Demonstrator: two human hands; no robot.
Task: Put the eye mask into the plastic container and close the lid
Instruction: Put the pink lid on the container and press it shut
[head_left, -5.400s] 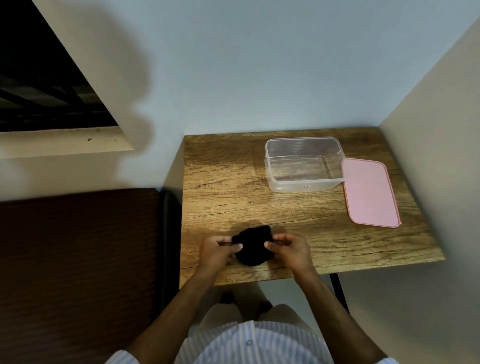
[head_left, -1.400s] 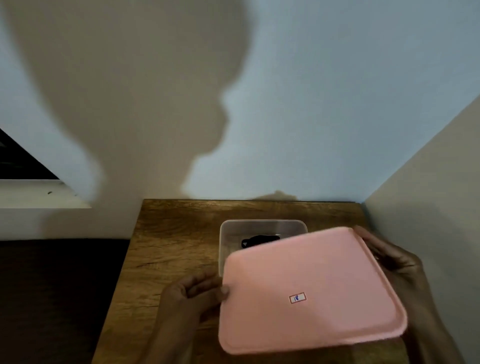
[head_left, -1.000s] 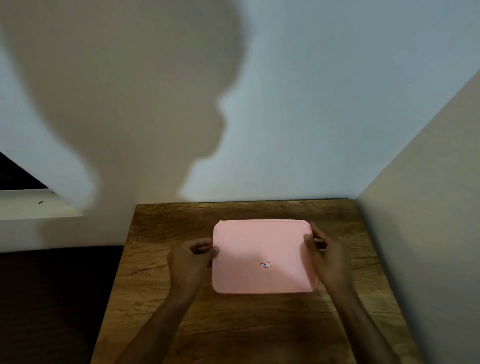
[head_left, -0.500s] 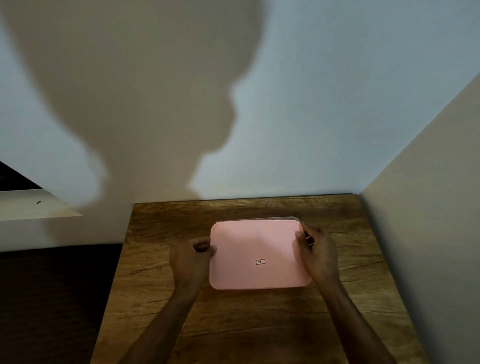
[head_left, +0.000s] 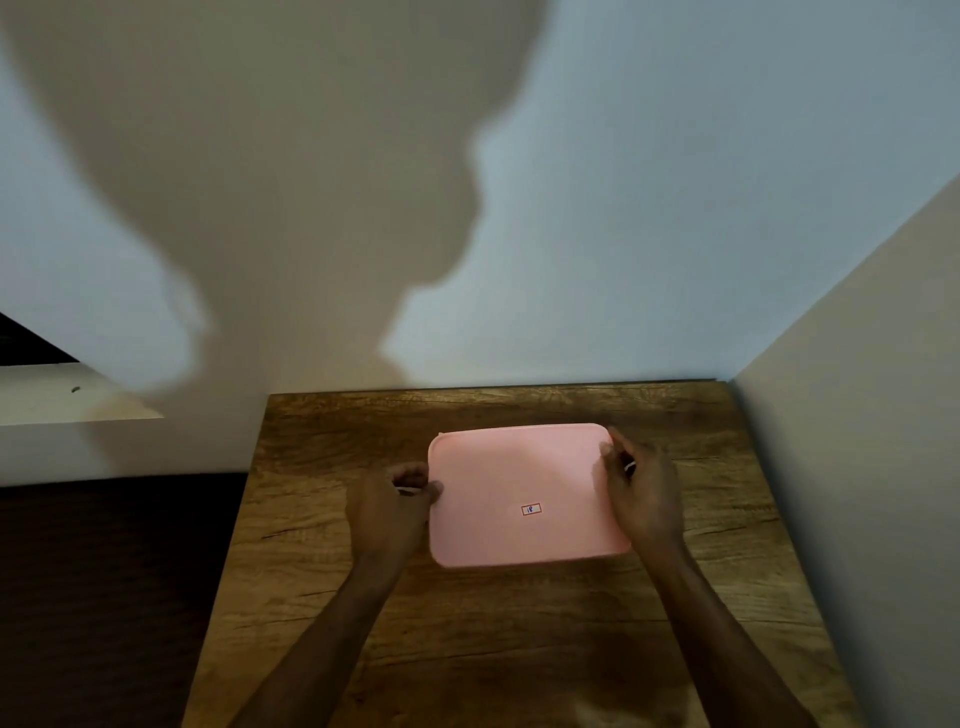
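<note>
Head view, looking down on a wooden worktop (head_left: 519, 649) set into a corner, its far edge against a pale wall (head_left: 649, 182) and its right edge against a second wall (head_left: 883, 415).

Pink lid (head_left: 524, 493) lies flat toward the far half of the worktop, roughly midway between the left and right edges. It covers the plastic container completely; no container wall shows beneath it, so the seating of the rim cannot be confirmed. Small red-bordered label (head_left: 531, 510) sits on the lid, right of centre and nearer the front edge. Eye mask is hidden under the lid; not visible.

Left hand (head_left: 389, 506) at the lid's left edge, fingers curled, fingertips touching the rim about halfway along that side. Whether they pinch the rim or only press it cannot be told.

Right hand (head_left: 641, 493) at the lid's right edge, near the far right corner, fingers bent over the rim and lying on top of it. It hides that edge.

Both forearms cross the near half of the worktop. A large shadow (head_left: 285, 182) of the person falls on the far wall. Left of the worktop: a dark brown surface (head_left: 104, 597) and, beyond it, a pale ledge (head_left: 62, 400).
</note>
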